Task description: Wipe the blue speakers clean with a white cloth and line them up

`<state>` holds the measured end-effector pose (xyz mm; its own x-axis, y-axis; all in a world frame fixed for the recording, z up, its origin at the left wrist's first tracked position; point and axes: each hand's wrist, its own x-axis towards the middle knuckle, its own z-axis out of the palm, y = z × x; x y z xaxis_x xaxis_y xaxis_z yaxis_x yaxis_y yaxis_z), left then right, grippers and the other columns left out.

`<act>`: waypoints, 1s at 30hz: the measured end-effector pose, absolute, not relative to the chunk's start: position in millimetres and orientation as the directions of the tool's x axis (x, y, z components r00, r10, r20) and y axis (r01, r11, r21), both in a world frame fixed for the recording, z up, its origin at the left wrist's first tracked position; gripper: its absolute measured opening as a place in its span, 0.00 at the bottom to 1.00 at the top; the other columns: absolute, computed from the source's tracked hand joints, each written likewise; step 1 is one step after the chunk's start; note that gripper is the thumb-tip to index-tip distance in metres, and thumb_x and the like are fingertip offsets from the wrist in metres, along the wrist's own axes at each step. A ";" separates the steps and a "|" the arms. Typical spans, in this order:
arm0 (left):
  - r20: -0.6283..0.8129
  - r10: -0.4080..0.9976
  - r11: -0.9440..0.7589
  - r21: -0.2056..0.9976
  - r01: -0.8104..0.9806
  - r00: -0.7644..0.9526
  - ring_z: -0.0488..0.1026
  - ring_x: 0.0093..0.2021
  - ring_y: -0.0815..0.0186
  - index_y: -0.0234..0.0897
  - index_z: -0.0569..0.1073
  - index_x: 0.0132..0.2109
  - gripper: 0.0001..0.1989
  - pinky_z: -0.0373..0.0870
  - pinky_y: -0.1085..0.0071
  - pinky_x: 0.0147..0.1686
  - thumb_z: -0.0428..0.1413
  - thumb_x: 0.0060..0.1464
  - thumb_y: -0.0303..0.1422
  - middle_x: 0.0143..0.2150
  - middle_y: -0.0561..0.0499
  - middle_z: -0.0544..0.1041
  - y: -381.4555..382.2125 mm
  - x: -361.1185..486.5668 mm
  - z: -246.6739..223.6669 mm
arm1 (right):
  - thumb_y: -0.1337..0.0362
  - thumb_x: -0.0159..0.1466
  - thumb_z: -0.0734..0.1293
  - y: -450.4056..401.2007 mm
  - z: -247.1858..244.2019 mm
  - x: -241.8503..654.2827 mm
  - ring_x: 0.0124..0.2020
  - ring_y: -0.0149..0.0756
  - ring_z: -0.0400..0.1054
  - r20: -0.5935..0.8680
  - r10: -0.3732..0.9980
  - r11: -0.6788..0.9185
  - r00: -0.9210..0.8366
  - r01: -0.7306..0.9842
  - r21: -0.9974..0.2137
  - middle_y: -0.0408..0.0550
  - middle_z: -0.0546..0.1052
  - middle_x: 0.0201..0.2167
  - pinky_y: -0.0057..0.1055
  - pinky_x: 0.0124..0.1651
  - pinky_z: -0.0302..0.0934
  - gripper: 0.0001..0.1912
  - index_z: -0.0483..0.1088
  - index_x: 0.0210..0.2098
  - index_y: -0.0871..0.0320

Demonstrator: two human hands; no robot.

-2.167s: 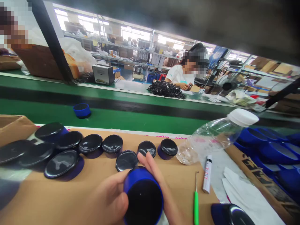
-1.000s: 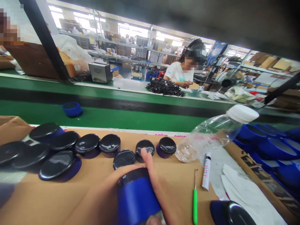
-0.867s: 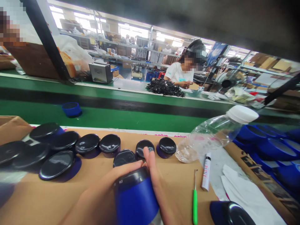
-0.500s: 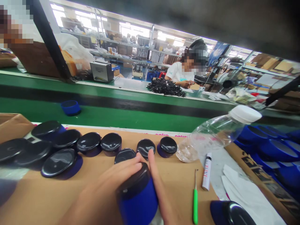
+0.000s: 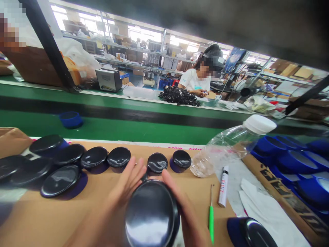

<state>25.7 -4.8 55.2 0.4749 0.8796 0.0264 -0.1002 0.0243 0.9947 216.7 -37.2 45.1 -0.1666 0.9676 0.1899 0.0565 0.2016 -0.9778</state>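
Close in front of me is a blue jar with a glossy black lid (image 5: 151, 212); the lid faces up towards me and hides the blue body. My right hand (image 5: 187, 212) grips its right side, with the fingers along the rim. To the left of the jar, my left hand (image 5: 128, 181) has its fingers stretched out and apart; whether its palm touches the jar cannot be made out. Beyond the fingers stand more black-lidded jars (image 5: 157, 163) in a row on the cardboard sheet (image 5: 108, 209), one of them mostly hidden behind my left hand.
A clear plastic bottle (image 5: 223, 147) leans at the right, near a paint marker (image 5: 223, 187) and a green-handled hook tool (image 5: 211, 219). Another lidded jar (image 5: 252, 233) lies near the front right. A carton holds blue pieces (image 5: 295, 161). Across the green belt (image 5: 115, 127) a person (image 5: 196, 79) works.
The jar has tipped so its lid now faces me instead of its blue side. My left fingers have lifted off the lid and spread to the left. The view has shifted slightly.
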 end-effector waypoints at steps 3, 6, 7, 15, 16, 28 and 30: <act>-0.018 0.860 0.094 0.988 -0.124 0.511 0.65 0.64 0.48 0.37 0.74 0.55 0.25 0.63 0.44 0.62 0.57 0.58 0.49 0.61 0.40 0.72 -8.0 25.6 48.8 | 0.64 0.70 0.61 -35.2 36.8 215.9 0.65 0.40 0.61 0.420 0.884 0.461 -0.204 0.238 -0.855 0.36 0.71 0.60 0.46 0.70 0.51 0.24 0.60 0.63 0.36; -0.035 0.835 0.157 0.972 -0.178 0.549 0.71 0.59 0.46 0.45 0.76 0.53 0.28 0.71 0.50 0.57 0.59 0.50 0.56 0.56 0.44 0.77 -7.3 26.1 44.6 | 0.65 0.72 0.58 -21.5 17.4 219.1 0.66 0.36 0.59 0.657 0.688 0.712 -0.309 0.464 -0.527 0.38 0.69 0.63 0.37 0.67 0.58 0.32 0.42 0.70 0.40; -0.020 0.817 0.165 0.966 -0.201 0.577 0.72 0.57 0.47 0.49 0.75 0.53 0.27 0.72 0.52 0.56 0.60 0.49 0.55 0.55 0.47 0.77 -6.8 26.7 44.6 | 0.64 0.72 0.58 -15.7 11.1 220.6 0.64 0.36 0.62 0.691 0.631 0.752 -0.351 0.493 -0.437 0.39 0.69 0.63 0.35 0.64 0.62 0.33 0.39 0.70 0.40; -0.041 0.997 0.046 0.997 -0.068 0.066 0.79 0.44 0.61 0.51 0.71 0.50 0.34 0.77 0.77 0.43 0.69 0.34 0.52 0.48 0.53 0.80 -17.7 28.7 67.8 | 0.49 0.71 0.54 -30.7 33.4 218.8 0.59 0.35 0.64 0.536 0.828 0.460 0.164 0.348 -0.817 0.36 0.69 0.61 0.33 0.63 0.57 0.21 0.62 0.61 0.41; 0.049 0.999 -0.049 0.999 0.001 -0.003 0.79 0.43 0.63 0.52 0.70 0.50 0.33 0.77 0.78 0.41 0.69 0.36 0.50 0.48 0.54 0.80 -13.1 26.1 72.5 | 0.50 0.72 0.55 -34.2 39.7 218.6 0.56 0.32 0.65 0.447 0.861 0.375 0.242 0.291 -0.880 0.34 0.71 0.59 0.32 0.61 0.57 0.18 0.65 0.58 0.38; -0.079 0.983 -0.054 0.737 0.674 0.165 0.76 0.39 0.64 0.31 0.74 0.43 0.19 0.76 0.62 0.41 0.55 0.61 0.46 0.39 0.48 0.77 195.2 48.4 76.7 | 0.58 0.68 0.60 -4.8 23.8 228.1 0.55 0.40 0.66 0.339 0.938 0.304 0.076 0.290 -0.907 0.50 0.71 0.52 0.40 0.55 0.60 0.12 0.73 0.44 0.52; -0.172 0.977 0.022 0.670 0.742 0.126 0.76 0.36 0.66 0.31 0.73 0.44 0.19 0.76 0.64 0.37 0.51 0.63 0.46 0.39 0.47 0.77 213.5 56.1 68.3 | 0.58 0.69 0.60 -4.0 24.9 229.1 0.55 0.41 0.66 0.332 0.940 0.298 0.077 0.289 -0.910 0.51 0.71 0.51 0.41 0.56 0.59 0.13 0.75 0.39 0.53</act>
<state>56.1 213.5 68.3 0.1263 0.9769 -0.1723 0.7423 0.0222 0.6697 229.1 -4.0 24.9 0.0766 0.9400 0.3324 0.2893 0.2981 -0.9096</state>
